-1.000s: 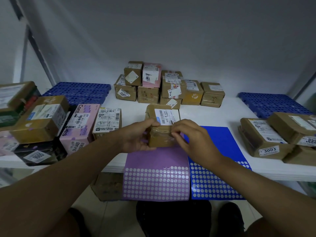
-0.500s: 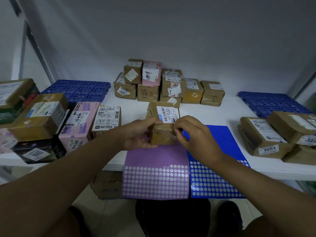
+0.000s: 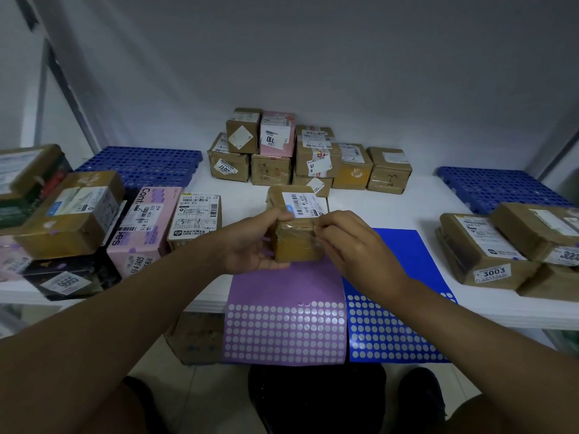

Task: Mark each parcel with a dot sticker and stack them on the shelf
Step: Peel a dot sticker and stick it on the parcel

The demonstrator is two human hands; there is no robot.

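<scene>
Centrally, white shelf (image 3: 391, 211), grey wall behind, both hands (image 3: 250, 245) closed around a brown parcel (image 3: 294, 227), sticker sheets (image 3: 285, 324) overhanging.

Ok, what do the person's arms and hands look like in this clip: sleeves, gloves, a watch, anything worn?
Both forearms are bare up to the frame edge, with no sleeve in view. The left hand and right hand wear no gloves, and no watch, ring or wristband shows on either. No markings are visible on them.
</scene>
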